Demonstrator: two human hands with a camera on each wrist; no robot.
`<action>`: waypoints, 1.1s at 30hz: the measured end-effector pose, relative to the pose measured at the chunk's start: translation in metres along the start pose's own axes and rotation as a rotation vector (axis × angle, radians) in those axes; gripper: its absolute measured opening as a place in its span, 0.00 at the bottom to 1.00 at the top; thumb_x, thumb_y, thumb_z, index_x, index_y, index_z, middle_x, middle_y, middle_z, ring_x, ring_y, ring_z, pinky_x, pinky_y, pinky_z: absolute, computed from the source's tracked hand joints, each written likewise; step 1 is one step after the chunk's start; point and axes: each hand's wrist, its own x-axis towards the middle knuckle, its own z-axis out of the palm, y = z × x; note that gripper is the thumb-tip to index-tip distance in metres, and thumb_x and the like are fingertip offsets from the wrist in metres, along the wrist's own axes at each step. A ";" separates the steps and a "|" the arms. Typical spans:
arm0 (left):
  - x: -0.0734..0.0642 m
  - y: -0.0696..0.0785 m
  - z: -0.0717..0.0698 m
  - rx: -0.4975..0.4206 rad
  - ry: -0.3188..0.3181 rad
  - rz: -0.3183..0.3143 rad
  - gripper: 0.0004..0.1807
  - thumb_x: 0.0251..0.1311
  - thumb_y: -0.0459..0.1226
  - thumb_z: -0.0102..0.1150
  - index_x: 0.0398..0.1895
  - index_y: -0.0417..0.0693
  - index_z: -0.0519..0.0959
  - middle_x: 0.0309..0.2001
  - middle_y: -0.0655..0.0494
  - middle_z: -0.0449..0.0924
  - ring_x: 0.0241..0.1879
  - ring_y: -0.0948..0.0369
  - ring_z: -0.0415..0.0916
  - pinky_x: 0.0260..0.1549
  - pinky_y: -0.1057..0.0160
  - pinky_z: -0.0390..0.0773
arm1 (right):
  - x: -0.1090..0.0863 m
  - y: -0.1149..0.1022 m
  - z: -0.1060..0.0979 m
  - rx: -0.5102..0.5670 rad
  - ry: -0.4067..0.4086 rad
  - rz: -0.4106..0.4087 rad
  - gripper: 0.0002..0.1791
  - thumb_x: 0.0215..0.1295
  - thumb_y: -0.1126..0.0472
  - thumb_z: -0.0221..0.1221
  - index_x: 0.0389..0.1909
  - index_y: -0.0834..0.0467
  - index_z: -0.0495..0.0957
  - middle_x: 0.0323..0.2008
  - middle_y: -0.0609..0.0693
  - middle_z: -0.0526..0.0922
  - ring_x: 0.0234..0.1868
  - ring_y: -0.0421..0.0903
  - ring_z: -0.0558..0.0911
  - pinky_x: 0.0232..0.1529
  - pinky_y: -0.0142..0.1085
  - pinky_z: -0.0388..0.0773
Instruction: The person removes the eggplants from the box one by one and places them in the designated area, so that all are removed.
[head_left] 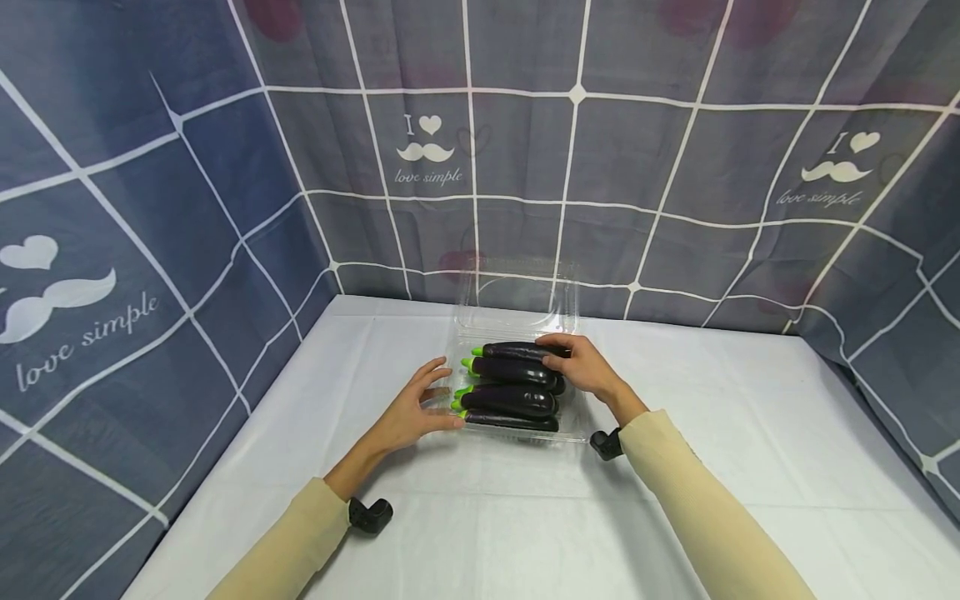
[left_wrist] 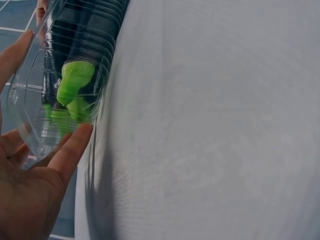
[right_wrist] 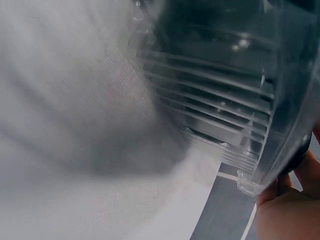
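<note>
Several dark eggplants (head_left: 513, 400) with bright green stems lie side by side in a clear plastic clamshell box (head_left: 573, 417). Its hinged lid (head_left: 517, 292) stands raised at the back. My right hand (head_left: 588, 367) reaches over the box's right side and pinches the blunt end of the farthest eggplant (head_left: 510, 350). At the left side, my left hand (head_left: 408, 412) has its fingers spread, with fingertips against the box wall. The left wrist view shows a green stem (left_wrist: 75, 80) through the ribbed plastic. In the right wrist view, the box wall partly hides my right hand (right_wrist: 292, 210).
A white cloth (head_left: 510, 517) covers the table beneath the box. Blue-grey curtains with white grid lines (head_left: 525, 150) hang behind the table and along both sides. A black wrist device (head_left: 370, 515) is on the left wrist, another (head_left: 606, 444) on the right.
</note>
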 end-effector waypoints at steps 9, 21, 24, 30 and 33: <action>0.000 0.001 0.001 0.020 0.005 -0.012 0.49 0.51 0.37 0.76 0.73 0.33 0.59 0.78 0.48 0.42 0.68 0.39 0.58 0.54 0.53 0.77 | -0.002 -0.003 -0.002 -0.006 0.047 -0.077 0.22 0.63 0.75 0.59 0.60 0.70 0.74 0.57 0.66 0.78 0.57 0.61 0.75 0.56 0.54 0.71; 0.000 -0.002 0.000 0.034 0.003 -0.022 0.49 0.51 0.37 0.77 0.73 0.35 0.58 0.78 0.50 0.42 0.68 0.41 0.58 0.56 0.50 0.75 | -0.009 -0.011 -0.008 -0.004 0.060 -0.097 0.22 0.62 0.73 0.62 0.58 0.69 0.76 0.54 0.64 0.77 0.55 0.60 0.74 0.57 0.53 0.69; 0.000 0.000 0.000 0.027 0.001 -0.023 0.49 0.51 0.36 0.76 0.73 0.35 0.58 0.78 0.50 0.41 0.68 0.41 0.58 0.56 0.50 0.75 | -0.011 -0.012 -0.011 0.002 0.025 -0.087 0.23 0.62 0.72 0.63 0.59 0.70 0.76 0.54 0.63 0.76 0.56 0.62 0.73 0.58 0.55 0.68; 0.000 0.001 0.000 0.010 0.001 -0.023 0.48 0.51 0.35 0.76 0.73 0.34 0.59 0.78 0.49 0.41 0.68 0.39 0.57 0.57 0.48 0.74 | -0.015 -0.014 -0.014 -0.014 -0.052 -0.067 0.28 0.62 0.70 0.62 0.64 0.69 0.71 0.60 0.64 0.74 0.60 0.63 0.71 0.59 0.56 0.67; 0.000 0.001 0.000 0.002 -0.002 -0.022 0.48 0.52 0.35 0.75 0.73 0.34 0.58 0.78 0.49 0.41 0.69 0.38 0.55 0.57 0.46 0.73 | -0.017 -0.014 -0.015 -0.029 -0.075 -0.053 0.28 0.63 0.69 0.60 0.65 0.67 0.71 0.63 0.63 0.74 0.58 0.59 0.72 0.59 0.52 0.67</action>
